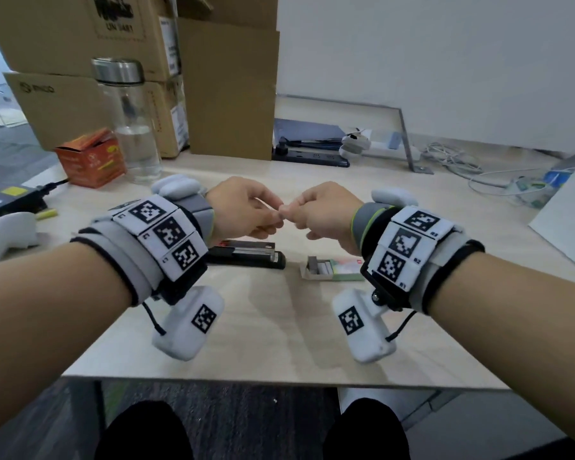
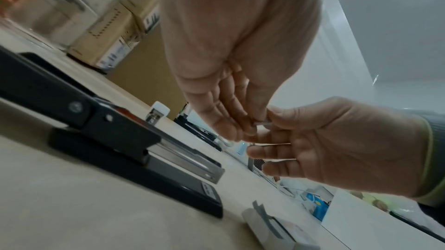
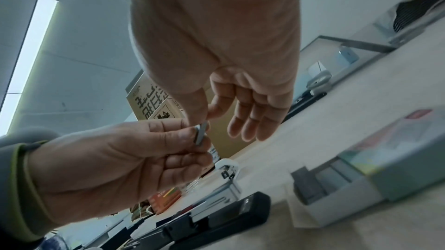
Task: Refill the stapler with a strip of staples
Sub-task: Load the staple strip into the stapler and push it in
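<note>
Both hands meet in the air over the wooden table (image 1: 279, 327). My left hand (image 1: 273, 220) and my right hand (image 1: 289, 210) each pinch an end of a short grey strip of staples (image 3: 201, 134) between thumb and fingers; the strip (image 2: 261, 122) is hidden by fingers in the head view. Below them lies the black stapler (image 1: 246, 254), opened, its metal staple channel (image 2: 187, 160) exposed. To its right sits the staple box (image 1: 332, 268) with its tray slid out and grey strips showing (image 3: 320, 179).
A water bottle (image 1: 130, 121), an orange carton (image 1: 90, 157) and cardboard boxes (image 1: 226, 88) stand at the back left. A white controller (image 1: 7, 234) lies far left. A power strip (image 1: 309, 156) and cables (image 1: 462, 164) run along the back; a white board (image 1: 571, 220) lies at the right.
</note>
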`<state>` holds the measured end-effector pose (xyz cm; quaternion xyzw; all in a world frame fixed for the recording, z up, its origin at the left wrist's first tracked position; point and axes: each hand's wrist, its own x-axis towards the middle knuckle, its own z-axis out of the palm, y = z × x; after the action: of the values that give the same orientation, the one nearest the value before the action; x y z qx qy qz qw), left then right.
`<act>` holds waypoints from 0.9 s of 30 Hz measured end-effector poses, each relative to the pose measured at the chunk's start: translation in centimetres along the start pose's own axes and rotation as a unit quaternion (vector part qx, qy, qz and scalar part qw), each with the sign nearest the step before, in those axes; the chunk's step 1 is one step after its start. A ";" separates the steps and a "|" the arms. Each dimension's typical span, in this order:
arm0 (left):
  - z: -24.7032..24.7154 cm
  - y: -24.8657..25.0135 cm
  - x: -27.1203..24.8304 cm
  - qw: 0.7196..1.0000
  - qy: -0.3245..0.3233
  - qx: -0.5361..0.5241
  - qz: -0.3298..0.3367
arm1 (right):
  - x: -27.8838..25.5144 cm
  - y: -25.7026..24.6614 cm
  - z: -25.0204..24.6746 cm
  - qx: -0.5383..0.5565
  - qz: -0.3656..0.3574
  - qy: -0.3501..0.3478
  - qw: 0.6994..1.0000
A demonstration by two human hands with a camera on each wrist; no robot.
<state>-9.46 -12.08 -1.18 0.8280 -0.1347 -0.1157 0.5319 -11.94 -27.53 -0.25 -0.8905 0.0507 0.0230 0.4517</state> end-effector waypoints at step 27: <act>-5.1 -5.3 -0.9 0.916 -0.053 0.398 0.009 | 1.8 -1.1 6.4 -0.332 -0.111 -0.033 0.936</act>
<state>-8.01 -5.30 -3.90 0.9626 -0.2047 -0.0914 0.1520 -10.01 -21.84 -3.33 -0.9884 -0.0744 0.0176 0.1312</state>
